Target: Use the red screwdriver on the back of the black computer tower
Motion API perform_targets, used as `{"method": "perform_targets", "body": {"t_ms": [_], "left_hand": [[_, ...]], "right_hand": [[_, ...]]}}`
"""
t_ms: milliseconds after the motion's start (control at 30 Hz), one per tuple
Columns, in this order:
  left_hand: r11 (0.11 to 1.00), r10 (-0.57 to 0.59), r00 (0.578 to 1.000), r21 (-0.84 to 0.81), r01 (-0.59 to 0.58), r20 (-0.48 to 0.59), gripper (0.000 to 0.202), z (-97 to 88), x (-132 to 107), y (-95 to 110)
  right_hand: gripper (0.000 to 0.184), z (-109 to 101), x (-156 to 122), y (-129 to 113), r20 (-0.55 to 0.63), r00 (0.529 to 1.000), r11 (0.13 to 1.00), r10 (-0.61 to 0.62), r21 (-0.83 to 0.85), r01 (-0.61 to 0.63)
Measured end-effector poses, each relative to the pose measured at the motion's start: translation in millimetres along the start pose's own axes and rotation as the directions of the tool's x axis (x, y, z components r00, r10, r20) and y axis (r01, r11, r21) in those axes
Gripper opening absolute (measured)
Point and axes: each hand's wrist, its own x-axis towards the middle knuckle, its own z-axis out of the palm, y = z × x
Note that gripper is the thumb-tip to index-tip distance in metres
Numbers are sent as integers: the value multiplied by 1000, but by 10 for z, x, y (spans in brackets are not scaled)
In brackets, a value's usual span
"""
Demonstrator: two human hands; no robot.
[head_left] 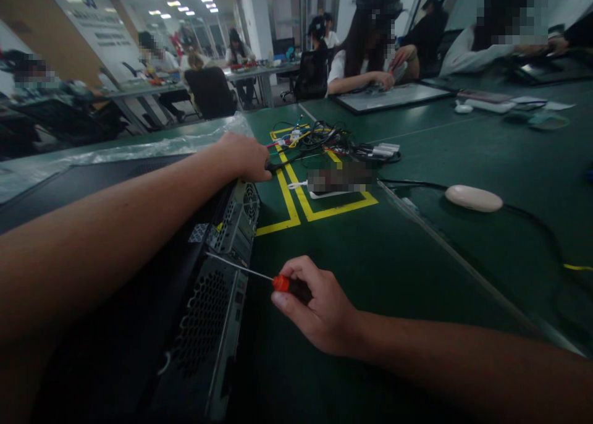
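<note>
A black computer case [139, 300] lies on its side on the green table [393, 269], its perforated rear panel [217, 313] facing right. My right hand [319, 309] is closed around a screwdriver [264, 277] with a red and black handle; the thin shaft points left and its tip touches the upper rear edge of the case. My left hand [243, 157] rests curled over the far top corner of the case, fingers gripping its edge.
Yellow tape lines [296, 204] mark the table beyond the case. A tangle of cables [324, 141] lies there, with a white mouse [473, 198] and its cord to the right. Clear plastic wrap [152, 147] sits behind the case. Several people work at the far tables.
</note>
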Motion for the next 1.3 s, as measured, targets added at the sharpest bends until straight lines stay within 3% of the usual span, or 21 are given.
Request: {"method": "perform_targets", "body": {"t_ms": [433,533,700,1300], "left_hand": [[1000,3,1000,4,-3,6,66,2,1,0],[1000,7,1000,23,-7,1,64,3,-2,5],[1000,10,1000,16,-10,-3,63,10,8,-7],[1000,7,1000,-23,-7,-13,65,27,27,-28]], "right_hand": [[10,-50,2,-37,-5,995,991,-98,-96,97],[10,-33,-5,-26,-16,995,993,-96,-75,94],[24,-5,-23,3,-43,998,996,-46,-75,43],[17,-19,5,-18,-17,999,998,-27,-61,26]]}}
